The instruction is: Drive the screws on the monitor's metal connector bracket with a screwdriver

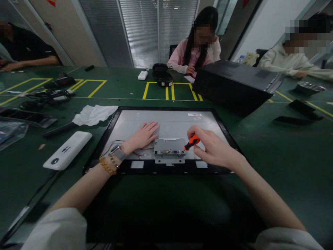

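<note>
An opened monitor panel with a black frame and a grey metal back lies flat before me. At its near middle sits a metal bracket with video ports on its front face. My left hand rests flat on the panel, fingers spread, left of the bracket. My right hand grips an orange and black screwdriver, its tip angled down to the bracket's right side by the blue port. Whether the tip sits in a screw, I cannot tell. Thin wires run from the bracket under my left wrist.
A white power bank with a cable and a crumpled tissue lie to the left. Tangled black cables are further back. A large black casing stands behind right, near black strips. Several people sit around the green table.
</note>
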Demonstrator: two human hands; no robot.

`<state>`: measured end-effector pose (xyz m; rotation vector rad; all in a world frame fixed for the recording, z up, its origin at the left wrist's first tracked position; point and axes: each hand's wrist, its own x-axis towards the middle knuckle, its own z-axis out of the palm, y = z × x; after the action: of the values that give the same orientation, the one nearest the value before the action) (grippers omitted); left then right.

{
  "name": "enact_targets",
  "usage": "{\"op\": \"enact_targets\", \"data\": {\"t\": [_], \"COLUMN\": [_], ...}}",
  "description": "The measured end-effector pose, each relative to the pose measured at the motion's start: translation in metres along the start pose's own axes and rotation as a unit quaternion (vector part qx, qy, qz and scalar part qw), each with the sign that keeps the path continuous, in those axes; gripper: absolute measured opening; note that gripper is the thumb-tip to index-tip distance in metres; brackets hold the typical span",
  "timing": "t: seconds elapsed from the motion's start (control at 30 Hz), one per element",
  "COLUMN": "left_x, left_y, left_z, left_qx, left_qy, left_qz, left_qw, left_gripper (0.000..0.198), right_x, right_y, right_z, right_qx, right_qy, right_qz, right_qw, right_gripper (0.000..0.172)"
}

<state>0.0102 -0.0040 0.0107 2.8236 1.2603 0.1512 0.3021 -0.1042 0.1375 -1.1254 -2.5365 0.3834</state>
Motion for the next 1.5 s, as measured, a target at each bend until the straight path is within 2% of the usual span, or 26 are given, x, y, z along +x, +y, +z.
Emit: {"op": "enact_targets", "data": {"t": [0.2, 0.53, 0.7, 0.8, 0.9, 1.1, 1.3, 1.5], "left_x": [-0.001, 0.0, -0.001, -0.001, -0.001, 0.0, -0.001, 0.0], "left_y": [0.0, 0.001, -0.001, -0.001, -0.001, 0.0, 0.001, 0.0], "left_z": [0.0, -0.002, 0.0, 0.0, 0.001, 0.001, -0.001, 0.0], "left_qx": [-0.003, 0.012, 0.01, 0.008, 0.009, 0.012, 0.007, 0.013], "left_qy": [0.006, -0.005, 0.004, 0.008, 0.01, 0.006, 0.003, 0.003], "left_qz": [0.001, -0.001, 0.002, 0.006, 0.007, 0.01, 0.004, 0.0], "left_qw": [1.0, 1.0, 1.0, 1.0, 1.0, 1.0, 1.0, 1.0], "left_gripper": [0.055, 0.056, 0.055, 0.055, 0.056, 0.055, 0.056, 0.055], "right_x": [0.0, 0.001, 0.0, 0.001, 0.002, 0.001, 0.001, 0.002], "right_y": [0.002, 0.006, 0.002, 0.001, 0.002, 0.006, 0.001, 0.004], "right_z": [0.004, 0.005, -0.003, -0.004, 0.001, 0.007, -0.001, 0.004], "right_qx": [0.024, -0.105, -0.042, -0.01, -0.031, -0.123, -0.106, -0.126], "right_qy": [0.013, 0.033, 0.023, 0.017, 0.02, 0.052, 0.045, 0.056], "right_qz": [0.009, -0.017, -0.057, -0.047, -0.032, -0.024, -0.06, -0.036], "right_qw": [1.0, 0.994, 0.997, 0.999, 0.999, 0.991, 0.992, 0.99], "right_gripper": [0.02, 0.025, 0.019, 0.017, 0.016, 0.033, 0.026, 0.028]}}
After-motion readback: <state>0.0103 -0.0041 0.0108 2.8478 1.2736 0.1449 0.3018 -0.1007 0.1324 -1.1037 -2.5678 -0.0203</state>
